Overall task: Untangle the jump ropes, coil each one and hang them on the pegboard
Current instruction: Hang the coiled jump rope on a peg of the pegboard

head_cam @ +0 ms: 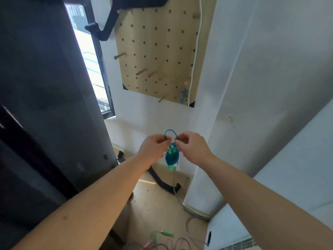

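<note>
A coiled blue jump rope (172,156) with green handles hangs between my two hands in the middle of the view. My left hand (154,148) and my right hand (191,147) each pinch one side of a small blue loop (170,131) at the top of the bundle. The wooden pegboard (158,49) is on the wall above, with several wooden pegs sticking out. Something small and blue (183,94) hangs near its lower right corner. More rope lies on the floor below: purple cord (178,243) with green handles (166,233).
A dark curtain (45,105) fills the left side beside a bright window (90,60). A white cable (195,51) runs down the pegboard's right edge. A white appliance (288,177) stands at the right. A black curved object (162,181) and a grey cable (187,224) lie on the floor.
</note>
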Available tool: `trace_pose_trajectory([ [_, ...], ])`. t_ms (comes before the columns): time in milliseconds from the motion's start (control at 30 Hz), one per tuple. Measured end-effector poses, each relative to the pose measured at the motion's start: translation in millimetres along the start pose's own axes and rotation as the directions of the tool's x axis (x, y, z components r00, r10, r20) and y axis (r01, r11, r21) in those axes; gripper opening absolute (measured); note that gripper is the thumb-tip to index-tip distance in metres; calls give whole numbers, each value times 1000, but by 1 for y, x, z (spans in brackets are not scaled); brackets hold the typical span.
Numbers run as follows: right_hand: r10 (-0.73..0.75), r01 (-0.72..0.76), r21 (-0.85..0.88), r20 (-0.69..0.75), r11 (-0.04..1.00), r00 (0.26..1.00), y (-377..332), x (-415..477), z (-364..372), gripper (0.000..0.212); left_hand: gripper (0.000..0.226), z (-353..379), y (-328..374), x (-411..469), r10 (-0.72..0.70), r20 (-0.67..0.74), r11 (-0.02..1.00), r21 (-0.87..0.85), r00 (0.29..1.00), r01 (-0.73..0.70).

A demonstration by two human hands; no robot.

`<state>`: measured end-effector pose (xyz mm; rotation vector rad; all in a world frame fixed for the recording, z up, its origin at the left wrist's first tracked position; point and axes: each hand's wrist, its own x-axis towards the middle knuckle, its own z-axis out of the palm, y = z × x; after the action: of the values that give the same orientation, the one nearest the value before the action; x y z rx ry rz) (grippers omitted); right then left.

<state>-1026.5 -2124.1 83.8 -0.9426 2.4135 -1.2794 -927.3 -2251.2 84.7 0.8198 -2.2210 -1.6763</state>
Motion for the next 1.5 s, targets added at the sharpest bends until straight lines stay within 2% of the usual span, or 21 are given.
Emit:
trace_pose_trajectory([
  [133, 5, -4, 20, -49, 1000, 999, -6, 39, 3, 19, 21, -11, 14, 36, 10, -29, 1000, 21, 1000, -10],
  [267, 3, 0, 42, -80, 999, 997, -10, 95, 1, 18, 20, -22, 32, 84, 28, -22, 999, -35, 999, -29],
  [433, -7, 22, 117, -127, 993, 992, -8, 191, -2, 10, 26, -34, 50, 175, 19, -103, 995, -92, 995, -29],
  [533, 68, -36, 240, -124, 970, 990, -4, 259, 0, 3, 23, -37, 62, 242, 4, -97, 993, -113, 995, -15],
  [667, 230, -175, 392, -95, 903, 969, 11, 346, 1, 6, 22, -33, 76, 335, -41, -60, 989, -147, 997, 31],
  [800, 368, -288, 465, -90, 837, 926, 38, 407, 6, 12, 21, -18, 73, 405, -110, -51, 974, -205, 993, 98],
  [867, 414, -318, 488, -100, 813, 905, 50, 426, 12, 16, 21, -10, 67, 429, -141, -38, 962, -243, 989, 128],
  [1033, 416, -311, 456, -148, 834, 897, 66, 445, 27, 13, 21, 5, 44, 464, -190, -32, 933, -319, 981, 170],
  [1233, 454, -306, 530, -172, 791, 874, 66, 462, 36, 20, 23, 14, 40, 492, -164, -18, 924, -354, 986, 147],
  [1500, 502, -376, 470, -176, 799, 847, 72, 488, 29, 23, 18, 27, 47, 518, -188, -16, 896, -412, 982, 165],
])
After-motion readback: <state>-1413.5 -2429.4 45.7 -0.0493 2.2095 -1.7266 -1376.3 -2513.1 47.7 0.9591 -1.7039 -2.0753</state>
